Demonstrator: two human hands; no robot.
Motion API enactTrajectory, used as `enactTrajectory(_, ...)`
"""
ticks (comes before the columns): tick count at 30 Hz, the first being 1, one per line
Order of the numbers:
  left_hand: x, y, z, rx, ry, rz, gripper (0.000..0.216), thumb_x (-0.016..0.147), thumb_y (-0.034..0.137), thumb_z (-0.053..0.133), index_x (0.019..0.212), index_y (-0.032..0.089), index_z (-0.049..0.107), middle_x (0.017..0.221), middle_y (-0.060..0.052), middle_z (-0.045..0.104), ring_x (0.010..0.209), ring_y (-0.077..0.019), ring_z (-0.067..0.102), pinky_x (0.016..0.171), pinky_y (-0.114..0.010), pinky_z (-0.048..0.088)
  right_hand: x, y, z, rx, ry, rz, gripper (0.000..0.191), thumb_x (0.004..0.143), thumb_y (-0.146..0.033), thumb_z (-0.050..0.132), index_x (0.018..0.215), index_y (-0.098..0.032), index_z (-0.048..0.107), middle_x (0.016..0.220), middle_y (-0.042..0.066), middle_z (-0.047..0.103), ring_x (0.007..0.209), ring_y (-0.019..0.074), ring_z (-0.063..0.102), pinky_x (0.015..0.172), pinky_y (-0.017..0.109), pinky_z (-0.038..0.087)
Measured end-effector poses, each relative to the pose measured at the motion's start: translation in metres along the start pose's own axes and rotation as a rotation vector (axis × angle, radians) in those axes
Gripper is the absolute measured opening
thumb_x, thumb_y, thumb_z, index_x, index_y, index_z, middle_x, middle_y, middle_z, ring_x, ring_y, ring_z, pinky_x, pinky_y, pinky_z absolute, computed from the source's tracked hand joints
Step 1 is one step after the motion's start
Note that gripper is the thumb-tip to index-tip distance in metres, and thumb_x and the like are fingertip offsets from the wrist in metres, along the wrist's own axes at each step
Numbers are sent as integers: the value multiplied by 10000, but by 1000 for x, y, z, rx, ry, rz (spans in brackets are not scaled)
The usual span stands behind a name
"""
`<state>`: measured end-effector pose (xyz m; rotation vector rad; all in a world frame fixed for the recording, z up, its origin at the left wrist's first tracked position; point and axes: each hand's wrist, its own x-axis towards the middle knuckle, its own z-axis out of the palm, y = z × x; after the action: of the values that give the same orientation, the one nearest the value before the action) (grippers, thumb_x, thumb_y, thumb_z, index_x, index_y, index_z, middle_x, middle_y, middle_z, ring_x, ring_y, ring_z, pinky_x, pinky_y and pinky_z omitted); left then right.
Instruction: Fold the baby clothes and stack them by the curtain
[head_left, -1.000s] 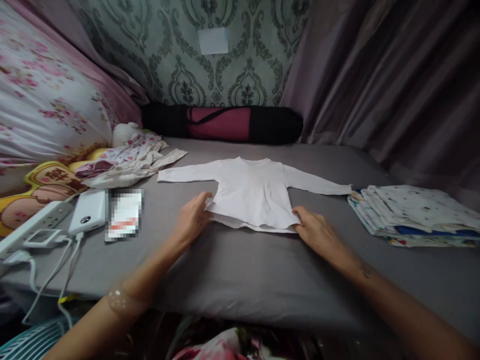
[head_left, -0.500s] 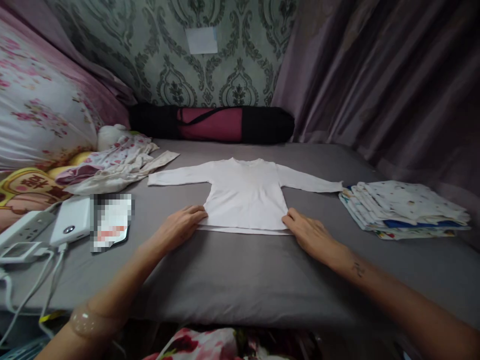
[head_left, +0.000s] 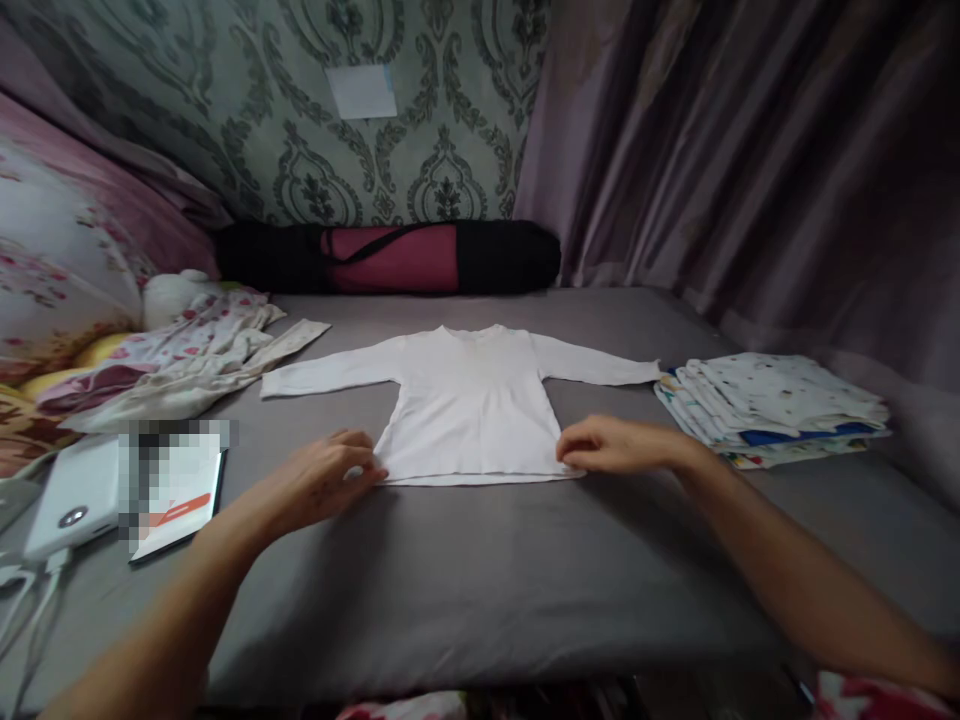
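Flat on the grey bed (head_left: 480, 580) lies a white long-sleeved shirt (head_left: 469, 405), sleeves spread. Left hand (head_left: 319, 480) and right hand (head_left: 611, 445) each pinch a hem corner. Folded cloths (head_left: 772, 405) sit well to the right.

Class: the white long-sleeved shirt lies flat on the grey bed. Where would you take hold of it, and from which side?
Probably at the two hem corners of the white long-sleeved shirt, from the near edge: they lie closest, where the left hand and right hand rest.
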<state>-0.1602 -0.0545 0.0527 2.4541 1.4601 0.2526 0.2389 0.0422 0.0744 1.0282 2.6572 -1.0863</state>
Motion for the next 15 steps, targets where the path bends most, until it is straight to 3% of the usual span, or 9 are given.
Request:
enactTrajectory(2, 19, 10, 2, 32, 57, 20, 314, 963, 373, 422, 869, 197, 664, 894, -76, 645, 836, -186, 611, 769, -295, 481, 26, 3, -7, 35, 187, 35, 282, 905, -258, 445, 963, -147, 698, 864, 49, 702, 785, 170, 629, 701, 249, 458)
enactTrajectory(4, 46, 20, 10, 36, 107, 65, 313, 983, 338, 374, 951, 187, 646, 953, -91, 652, 895, -204, 612, 802, -327, 488, 59, 6, -5, -30, 464, 85, 348, 925, -195, 365, 1066, -154, 680, 1032, 78, 705, 958, 185, 633, 856, 281, 458)
enactTrajectory(5, 61, 25, 17, 21, 127, 100, 307, 986, 308, 355, 1005, 180, 633, 1008, -105, 653, 949, -212, 612, 838, -343, 490, 77, 6, -1, -66, 526, 92, 372, 935, -185, 348, 1145, -158, 654, 1142, 92, 682, 1067, 191, 607, 942, 300, 432)
enactTrajectory(7, 92, 31, 31, 20, 170, 152, 305, 978, 268, 351, 1133, 160, 591, 1161, -143, 629, 1100, -237, 582, 943, -390, 468, 110, 6, 10, -144, 550, 111, 418, 956, -184, 314, 1277, -151, 580, 1339, 119, 582, 1238, 191, 518, 1061, 328, 353)
enactTrajectory(10, 127, 31, 52, 79, 162, 70, 430, 976, 332, 364, 1320, 102, 482, 1403, -197, 491, 1350, -276, 409, 1104, -448, 336, 143, 8, 24, -253, 484, 138, 501, 1002, -318, 271, 1431, -105, 417, 1544, 145, 334, 1437, 234, 260, 1167, 415, 188)
enactTrajectory(12, 139, 25, 63, 97, 105, -21, 581, 978, 458, 345, 1410, 73, 389, 1498, -211, 382, 1422, -297, 300, 1152, -478, 243, 152, 12, 27, -303, 457, 180, 562, 1011, -389, 225, 1484, -103, 329, 1588, 136, 227, 1472, 252, 147, 1181, 470, 113)
enactTrajectory(15, 140, 14, 70, 113, 60, -58, 716, 968, 589, 250, 1485, 96, 289, 1556, -185, 295, 1454, -291, 232, 1173, -487, 162, 152, 19, 26, -359, 423, 192, 599, 1007, -436, 195, 1515, -127, 268, 1603, 118, 180, 1480, 250, 105, 1183, 491, 68)
